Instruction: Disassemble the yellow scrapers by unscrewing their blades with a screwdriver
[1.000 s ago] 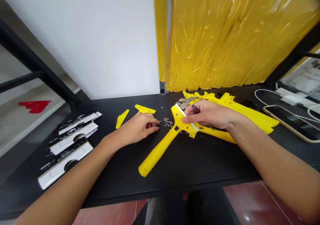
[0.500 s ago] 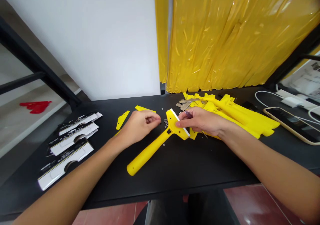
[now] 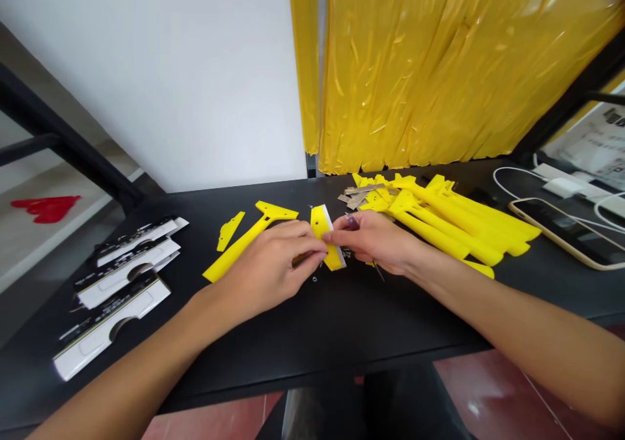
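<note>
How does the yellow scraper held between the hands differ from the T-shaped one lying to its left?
The held scraper shows a white blade edge along its head; the T-shaped scraper shows none. The held scraper is pinched by the left hand and right hand, while the T-shaped scraper lies on the black table. The T-shaped scraper shows its long handle; the held scraper's handle is hidden. Both are bright yellow.

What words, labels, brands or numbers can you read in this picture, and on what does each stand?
No text can be read. The black strips on the white cardboard packaging cards carry print too small to read. The white printed sheet at upper right is too blurred.
</note>
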`<state>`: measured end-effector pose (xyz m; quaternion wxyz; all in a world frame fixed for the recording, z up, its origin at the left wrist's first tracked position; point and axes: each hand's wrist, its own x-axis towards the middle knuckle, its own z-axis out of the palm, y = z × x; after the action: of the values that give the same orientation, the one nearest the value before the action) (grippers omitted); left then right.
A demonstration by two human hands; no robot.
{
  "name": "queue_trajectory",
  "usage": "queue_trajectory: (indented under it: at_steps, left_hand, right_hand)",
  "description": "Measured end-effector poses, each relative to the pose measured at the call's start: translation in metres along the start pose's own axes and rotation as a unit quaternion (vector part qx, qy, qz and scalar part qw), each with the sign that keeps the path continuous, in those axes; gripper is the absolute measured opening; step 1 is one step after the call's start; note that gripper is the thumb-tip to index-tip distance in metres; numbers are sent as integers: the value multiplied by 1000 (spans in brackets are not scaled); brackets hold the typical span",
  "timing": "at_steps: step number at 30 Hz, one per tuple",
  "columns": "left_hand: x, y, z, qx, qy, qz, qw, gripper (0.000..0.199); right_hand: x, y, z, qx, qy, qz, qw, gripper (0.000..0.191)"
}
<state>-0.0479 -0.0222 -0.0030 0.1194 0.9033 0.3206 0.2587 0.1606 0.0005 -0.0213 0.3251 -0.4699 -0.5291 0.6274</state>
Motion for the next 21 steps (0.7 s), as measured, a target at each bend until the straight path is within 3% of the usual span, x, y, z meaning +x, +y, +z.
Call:
queue_trajectory:
  at_steps: [7,21]
  left_hand:
    - [1,-7,6,28,36,7,999,13]
    - [5,-3,11,-42,66,-74,994,9]
  right_hand:
    - [1,3,5,28,28,-16,999,32]
    - [1,6,7,35,37,-18,999,34]
